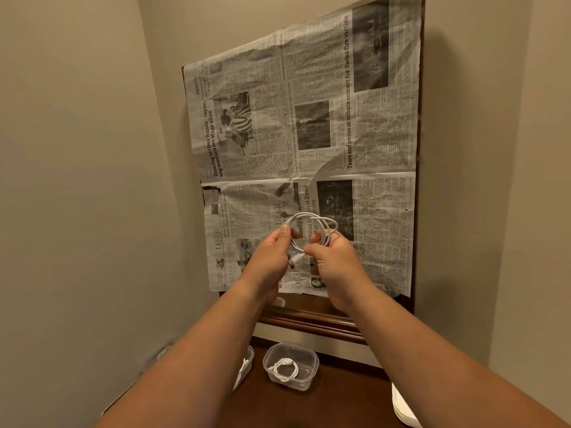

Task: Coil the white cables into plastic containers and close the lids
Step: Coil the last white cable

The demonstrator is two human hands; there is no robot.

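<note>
Left hand (272, 254) grip pinches the left side of the white cable (312, 219) coil. Right hand (333, 257) grip pinches it near the plug end, mid-air before the newspaper (309, 118), well above the tabletop (340, 396). Risk: loops likely spring apart if either pinch loosens. Below: half-hidden container (247, 361) behind the left forearm, open container (290, 345) with a coiled cable (285, 369), white lids (401, 406) far right. Forearms block the view down.

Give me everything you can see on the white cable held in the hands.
The white cable is thin, smooth and plastic-looking, wound into a few loose round loops held upright in the air before the newspaper. The left hand pinches the coil's left side, the right hand grips its lower right. A white connector end pokes out between the hands.
</note>
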